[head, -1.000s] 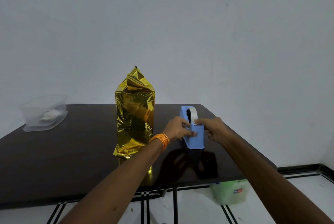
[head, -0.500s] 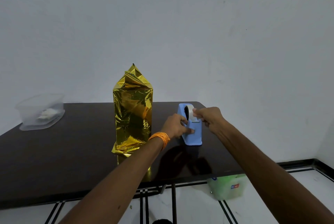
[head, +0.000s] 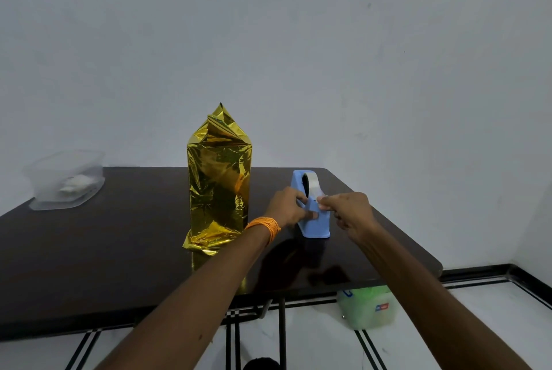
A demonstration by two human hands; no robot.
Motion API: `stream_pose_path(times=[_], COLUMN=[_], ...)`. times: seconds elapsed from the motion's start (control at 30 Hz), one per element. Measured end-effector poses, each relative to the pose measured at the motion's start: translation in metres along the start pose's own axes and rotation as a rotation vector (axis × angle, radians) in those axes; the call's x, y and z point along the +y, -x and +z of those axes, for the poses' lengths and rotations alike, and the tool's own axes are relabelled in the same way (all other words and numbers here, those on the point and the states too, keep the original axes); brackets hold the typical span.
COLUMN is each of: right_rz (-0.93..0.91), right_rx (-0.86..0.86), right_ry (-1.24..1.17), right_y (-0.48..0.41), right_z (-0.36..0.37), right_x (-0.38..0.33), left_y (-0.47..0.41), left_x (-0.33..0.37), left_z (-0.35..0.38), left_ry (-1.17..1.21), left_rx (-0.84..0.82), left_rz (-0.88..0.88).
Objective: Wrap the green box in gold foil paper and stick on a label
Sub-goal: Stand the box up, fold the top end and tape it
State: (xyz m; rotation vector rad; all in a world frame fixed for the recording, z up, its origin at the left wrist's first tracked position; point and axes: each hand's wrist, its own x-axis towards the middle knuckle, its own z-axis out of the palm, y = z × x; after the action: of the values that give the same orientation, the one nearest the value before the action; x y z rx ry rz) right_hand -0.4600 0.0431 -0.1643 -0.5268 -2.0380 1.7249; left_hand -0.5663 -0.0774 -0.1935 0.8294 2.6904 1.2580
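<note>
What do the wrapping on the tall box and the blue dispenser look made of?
Wrapping: metallic gold foil, mirror-glossy, creased with sharp highlights. Dispenser: probably moulded plastic, matte pale blue, smooth and uniform.

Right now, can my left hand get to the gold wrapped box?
Probably yes. The left hand grips the blue tape dispenser just right of the gold wrapped box, with only bare table between them, while the right hand pinches the tape. It would have to let go first.
</note>
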Motion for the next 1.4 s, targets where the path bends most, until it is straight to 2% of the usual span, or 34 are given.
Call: stream_pose_path(times=[0.13, 0.2, 0.3, 0.37, 0.43, 0.5, 0.73, 0.8, 0.9, 1.0, 1.07, 1.2, 1.3, 1.4], right_rz=[-0.102, -0.177, -0.171, -0.209, -0.284, -0.354, -0.549, -0.563, -0.619, -0.713, -0.785, -0.824, -0.775, -0.734], right_rx=[0.053, 0.071, 0.046, 0.049, 0.084, 0.081, 0.133, 0.040, -0.195, -0.372, -0.416, -0.488, -0.497, -0.481], right_ry=[0.197, 0.414, 0.772, 0.819, 0.769, 0.689, 0.299, 0.152, 0.005, -0.002, 0.029, 0.060, 0.013, -0.041], right_y=[-0.003, -0.008, -0.004, 0.000, 0.004, 0.005, -0.003, 0.002, 0.008, 0.010, 0.009, 0.004, -0.002, -0.006], right_z=[-0.001, -0.006, -0.013, -0.018, -0.022, -0.023, 0.003, 0.018, 0.045, 0.074, 0.094, 0.127, 0.142, 0.149], right_x=[0.017, 0.018, 0.018, 0.019, 0.013, -0.002, -0.057, -0.070, -0.085, -0.097, -0.105, -0.119, -0.122, -0.122], left_y=[0.000, 0.000, 0.003, 0.004, 0.006, 0.009, 0.031, 0.042, 0.059, 0.074, 0.079, 0.083, 0.087, 0.088], left_x=[-0.002, -0.003, -0.004, -0.004, -0.002, 0.003, 0.068, 0.088, 0.105, 0.095, 0.071, 0.014, -0.013, -0.028], left_z=[0.000, 0.000, 0.000, -0.002, -0.008, -0.020, -0.107, -0.131, -0.172, -0.215, -0.234, -0.246, -0.241, -0.235], left_ry=[0.004, 0.001, -0.018, -0.071, -0.194, -0.244, -0.108, -0.093, -0.068, -0.019, 0.061, 0.200, 0.234, 0.193], left_rx=[-0.004, -0.007, 0.000, -0.021, -0.049, -0.005, 0.405, 0.483, 0.611, 0.723, 0.713, 0.539, 0.414, 0.366], left_rz=[0.011, 0.019, 0.033, 0.039, 0.056, 0.100, 0.374, 0.477, 0.598, 0.564, 0.453, 0.244, 0.221, 0.225])
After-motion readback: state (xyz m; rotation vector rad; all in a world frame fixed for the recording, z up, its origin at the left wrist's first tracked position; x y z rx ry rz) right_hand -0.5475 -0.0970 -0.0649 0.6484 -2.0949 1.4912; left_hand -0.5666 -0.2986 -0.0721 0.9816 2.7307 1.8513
